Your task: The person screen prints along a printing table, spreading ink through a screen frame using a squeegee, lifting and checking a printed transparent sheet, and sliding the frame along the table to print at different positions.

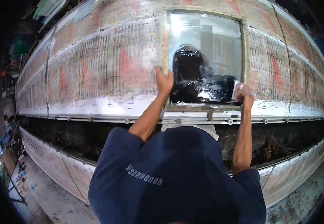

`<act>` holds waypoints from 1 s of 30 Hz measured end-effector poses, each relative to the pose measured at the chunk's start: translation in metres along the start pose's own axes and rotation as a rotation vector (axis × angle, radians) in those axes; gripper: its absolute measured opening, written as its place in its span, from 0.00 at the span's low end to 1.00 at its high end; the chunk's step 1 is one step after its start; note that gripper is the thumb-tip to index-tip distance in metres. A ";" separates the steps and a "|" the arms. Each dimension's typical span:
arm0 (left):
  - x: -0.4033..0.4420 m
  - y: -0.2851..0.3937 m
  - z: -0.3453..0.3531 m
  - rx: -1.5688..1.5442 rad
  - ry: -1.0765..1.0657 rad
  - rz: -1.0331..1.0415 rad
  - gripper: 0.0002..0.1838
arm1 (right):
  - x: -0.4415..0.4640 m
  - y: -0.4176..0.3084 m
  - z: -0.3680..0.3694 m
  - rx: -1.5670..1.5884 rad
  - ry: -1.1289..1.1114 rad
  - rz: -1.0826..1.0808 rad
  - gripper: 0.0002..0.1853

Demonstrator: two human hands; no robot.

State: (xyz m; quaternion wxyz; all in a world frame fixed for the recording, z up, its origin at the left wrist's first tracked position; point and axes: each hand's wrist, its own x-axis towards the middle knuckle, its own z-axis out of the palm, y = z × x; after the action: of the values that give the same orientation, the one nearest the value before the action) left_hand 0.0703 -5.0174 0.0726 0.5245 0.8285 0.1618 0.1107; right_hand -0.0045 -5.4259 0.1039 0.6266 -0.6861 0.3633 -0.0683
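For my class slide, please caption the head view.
Left hand grips a printing-screen frame; right hand holds something pale.

open passage over bench (pixel 106 74) left and right of frame (pixel 245 52); frame's raised sides block low sideways reach; rail (pixel 109 120) with round knobs (pixel 230 122) lines near edge.

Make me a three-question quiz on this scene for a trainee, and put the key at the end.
1. Multiple choice: Which side of the frame does the left hand hold?
A) the far side
B) the left side
C) the right side
2. True or false: The right hand is by the frame's near right corner.
3. Fill in the blank: The glossy wet patch at the near end inside the frame is ____ in colour.

Key: 1. B; 2. true; 3. black
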 end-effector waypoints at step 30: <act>-0.085 0.046 0.109 0.395 -0.081 0.010 0.24 | 0.033 -0.053 0.131 -1.015 -0.575 -1.054 0.19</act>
State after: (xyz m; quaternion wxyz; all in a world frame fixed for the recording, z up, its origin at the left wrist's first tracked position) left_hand 0.0370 -5.1598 0.0669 0.3573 0.9198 0.1554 0.0461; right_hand 0.1129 -5.3418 0.1137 0.1911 -0.9610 -0.1998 -0.0022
